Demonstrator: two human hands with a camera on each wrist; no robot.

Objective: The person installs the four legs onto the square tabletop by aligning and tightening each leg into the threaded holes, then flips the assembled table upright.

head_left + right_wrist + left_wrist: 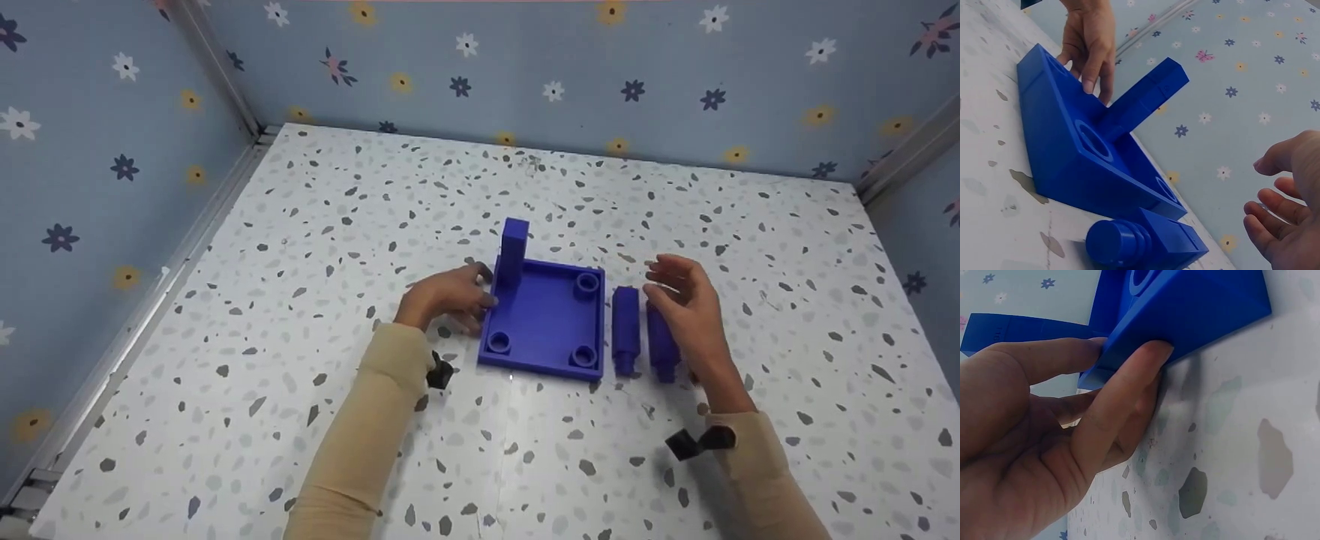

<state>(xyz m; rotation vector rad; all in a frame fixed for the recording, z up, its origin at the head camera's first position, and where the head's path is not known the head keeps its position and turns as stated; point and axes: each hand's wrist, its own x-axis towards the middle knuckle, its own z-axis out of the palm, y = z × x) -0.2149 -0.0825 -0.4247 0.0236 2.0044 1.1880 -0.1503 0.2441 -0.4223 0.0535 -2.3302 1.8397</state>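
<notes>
A blue square toy table top lies with its raised rim upward and round sockets in three corners. One square leg stands upright in its far left corner. My left hand pinches the left rim; in the left wrist view, its fingers meet the blue wall. Two loose legs lie to the right: the nearer leg beside the rim, the outer leg partly hidden under my right hand. That hand hovers with loosely bent fingers, and nothing is in it in the right wrist view.
The white speckled table extends around the parts. A flowered blue panel closes off the back, with similar panels at left and right. Black wrist mounts sit on both tan sleeves.
</notes>
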